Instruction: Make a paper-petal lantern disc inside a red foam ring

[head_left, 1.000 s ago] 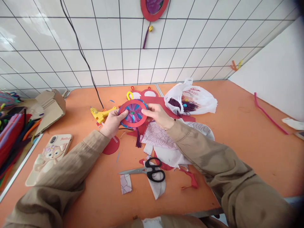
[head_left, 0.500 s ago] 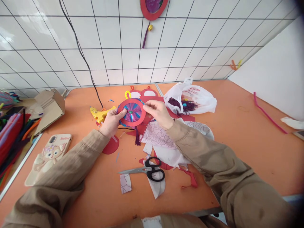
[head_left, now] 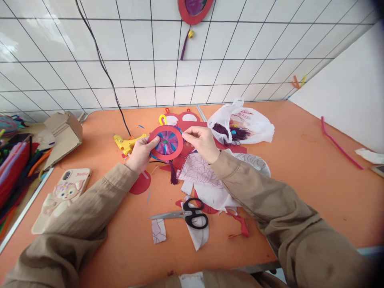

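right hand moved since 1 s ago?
Yes. The right hand has come off the face of the red disc to its right rim, shifting slightly right and toward the white bag; the scissors stay put.

Your 2 arms reach forward from the lower corners, both in tan sleeves, and converge so the hands sit close together in the middle. Your left hand (head_left: 140,154) is turned palm inward with its thumb up and fingers curled in a grip. Your right hand (head_left: 201,142) is bent at the wrist, thumb and forefinger pinched together, the other fingers loosely folded.
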Demonstrator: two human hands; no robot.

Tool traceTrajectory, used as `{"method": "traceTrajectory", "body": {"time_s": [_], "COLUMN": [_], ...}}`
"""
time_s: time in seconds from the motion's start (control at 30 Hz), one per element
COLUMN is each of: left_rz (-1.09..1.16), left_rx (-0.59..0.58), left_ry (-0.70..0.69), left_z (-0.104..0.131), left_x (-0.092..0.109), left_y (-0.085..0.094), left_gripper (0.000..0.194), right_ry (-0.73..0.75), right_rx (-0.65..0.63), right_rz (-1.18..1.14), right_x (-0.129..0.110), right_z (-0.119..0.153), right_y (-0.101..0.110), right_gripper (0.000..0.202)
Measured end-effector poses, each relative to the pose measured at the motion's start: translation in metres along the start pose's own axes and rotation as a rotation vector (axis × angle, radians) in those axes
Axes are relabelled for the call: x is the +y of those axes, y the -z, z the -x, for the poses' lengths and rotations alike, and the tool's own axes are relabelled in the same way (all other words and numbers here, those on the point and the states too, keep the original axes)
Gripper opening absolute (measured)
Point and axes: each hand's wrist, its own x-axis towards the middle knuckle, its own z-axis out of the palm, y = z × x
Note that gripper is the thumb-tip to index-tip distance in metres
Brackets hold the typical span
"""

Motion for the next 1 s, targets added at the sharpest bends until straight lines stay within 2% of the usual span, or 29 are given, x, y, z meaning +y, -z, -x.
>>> {"method": "traceTrajectory", "body": {"time_s": [0.13, 0.3, 0.53, 0.77, 0.87, 1.0], "left_rz": [-0.003, 0.025, 0.02, -0.049, -0.067, -0.051], "left_rx": [0.0, 0.035, 0.061, -0.002, -0.028, -0.028], "left_ry": [0.005, -0.006, -0.022, -0.026, -0.02, -0.027], "left_z": [0.0, -0.002, -0.003, 0.002, 0.003, 0.002], "left_x": [0.0, -0.001, -0.002, 0.0, -0.001, -0.003], "left_y": [0.0, 0.002, 0.005, 0.001, -0.001, -0.001], "left_gripper": [0.04, 0.037, 0.033, 0.038, 0.039, 0.038], "right_ry": [-0.056, -0.146, -0.169, -0.017, 0.023, 0.061], "right_rx": [-0.005, -0.092, -0.158, -0.13, -0.147, -0.147], "right_rz": [-0.016, -0.05, -0.045, -0.073, 0.044, 0.155], "right_x": [-0.002, 0.0, 0.0, 0.0, 0.004, 0.009], "right_z": [-0.001, 0.0, 0.002, 0.001, 0.001, 0.001], "right_y": [0.0, -0.001, -0.002, -0.002, -0.003, -0.004], "right_gripper": [0.019, 0.015, 0.016, 0.03, 0.029, 0.044]}}
